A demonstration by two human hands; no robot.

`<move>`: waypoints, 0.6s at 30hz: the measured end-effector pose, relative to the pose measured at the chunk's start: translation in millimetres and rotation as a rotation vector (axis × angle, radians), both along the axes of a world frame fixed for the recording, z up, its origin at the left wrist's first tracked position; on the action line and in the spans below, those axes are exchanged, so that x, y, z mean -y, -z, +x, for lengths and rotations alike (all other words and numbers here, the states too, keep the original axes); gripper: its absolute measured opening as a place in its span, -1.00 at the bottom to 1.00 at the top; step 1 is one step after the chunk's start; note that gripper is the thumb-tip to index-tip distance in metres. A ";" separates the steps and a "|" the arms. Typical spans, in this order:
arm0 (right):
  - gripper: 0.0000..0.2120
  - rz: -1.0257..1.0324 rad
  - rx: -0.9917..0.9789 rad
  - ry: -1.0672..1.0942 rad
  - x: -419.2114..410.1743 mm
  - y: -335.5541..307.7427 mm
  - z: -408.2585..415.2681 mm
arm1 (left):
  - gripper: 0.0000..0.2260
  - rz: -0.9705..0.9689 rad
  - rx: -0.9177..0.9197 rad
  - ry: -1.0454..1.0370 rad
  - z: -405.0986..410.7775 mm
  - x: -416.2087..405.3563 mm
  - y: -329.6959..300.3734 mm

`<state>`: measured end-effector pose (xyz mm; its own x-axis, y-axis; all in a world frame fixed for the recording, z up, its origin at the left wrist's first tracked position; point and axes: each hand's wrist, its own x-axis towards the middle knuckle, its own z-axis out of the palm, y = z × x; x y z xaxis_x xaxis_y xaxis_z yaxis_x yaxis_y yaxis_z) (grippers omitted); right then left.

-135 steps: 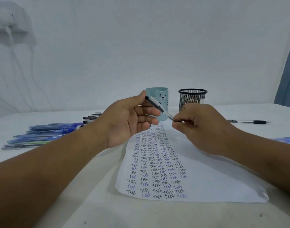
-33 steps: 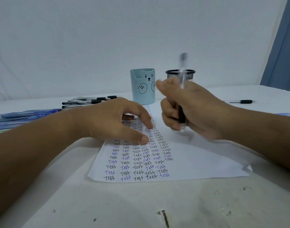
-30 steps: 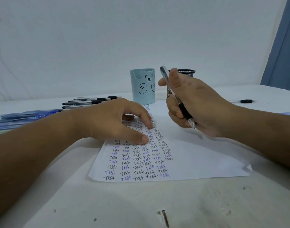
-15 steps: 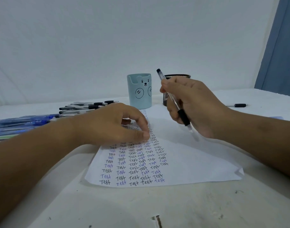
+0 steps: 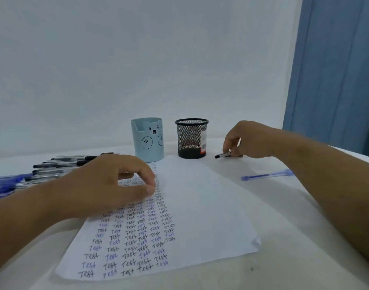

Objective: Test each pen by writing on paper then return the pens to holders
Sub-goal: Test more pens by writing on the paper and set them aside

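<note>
The right hand [image 5: 247, 141] reaches to the far right of the paper [image 5: 200, 206], fingers curled down and pinching a dark pen [image 5: 223, 155] that lies nearly flat on the white table [image 5: 284, 273], just right of the black mesh holder [image 5: 191, 138]. Whether it is laying the pen down or lifting it, I cannot tell. The left hand [image 5: 108, 185] rests on the paper with fingers loosely bent, holding nothing, pinning the sheet over columns of the word "Test". A blue holder [image 5: 147, 140] with a bear face stands left of the mesh one; both sit at the far edge of the paper (neither shows a pen sticking out). A blue pen [image 5: 266, 175] lies on the table to the right, and a heap of pens [image 5: 60, 166] lies far left.

The risk, as I judge it: the pinch is light and low, so the pen may roll away. A reach toward the mesh holder could knock it over, since it looks light.
</note>
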<state>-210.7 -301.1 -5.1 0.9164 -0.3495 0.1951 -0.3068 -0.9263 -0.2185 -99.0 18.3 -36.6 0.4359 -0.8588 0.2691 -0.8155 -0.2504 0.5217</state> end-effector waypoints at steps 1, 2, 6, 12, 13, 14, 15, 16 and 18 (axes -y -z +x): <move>-0.78 -0.012 -0.035 0.026 4.8 -1.0 -1.3 | -0.80 -0.005 0.004 0.000 -0.5 0.0 0.0; -0.76 -0.026 -0.067 0.053 9.1 -1.3 -2.1 | -0.79 -0.006 0.010 0.001 -0.8 0.3 -0.3; -0.66 -0.063 -0.099 0.139 19.8 2.5 -1.1 | -0.77 -0.005 0.030 0.004 2.7 0.8 0.3; -0.59 -0.122 -0.059 0.143 22.6 7.8 0.5 | -0.65 -0.028 0.038 0.031 6.5 -0.5 0.3; -0.59 -0.138 -0.062 0.138 20.5 8.0 0.4 | -0.71 -0.032 0.040 0.028 6.5 -0.5 -0.6; -0.59 -0.153 -0.062 0.133 17.7 7.9 0.2 | -0.77 -0.035 0.037 0.016 6.6 -0.6 -1.5; -0.60 -0.164 -0.057 0.130 13.9 7.1 -0.3 | -0.80 -0.039 0.043 0.004 6.2 -0.8 -2.9; -0.62 -0.172 -0.048 0.127 8.7 5.6 -1.1 | -0.82 -0.043 0.056 -0.011 6.3 -1.3 -4.5; -0.64 -0.190 -0.028 0.104 -7.5 2.9 -1.3 | -0.88 -0.048 0.088 -0.062 7.7 -4.0 -9.5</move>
<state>-212.0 -293.6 -8.0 0.8834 -0.4014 0.2419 -0.4060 -0.9133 -0.0328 -91.3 22.3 -27.1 0.4608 -0.8162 0.3486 -0.8422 -0.2784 0.4617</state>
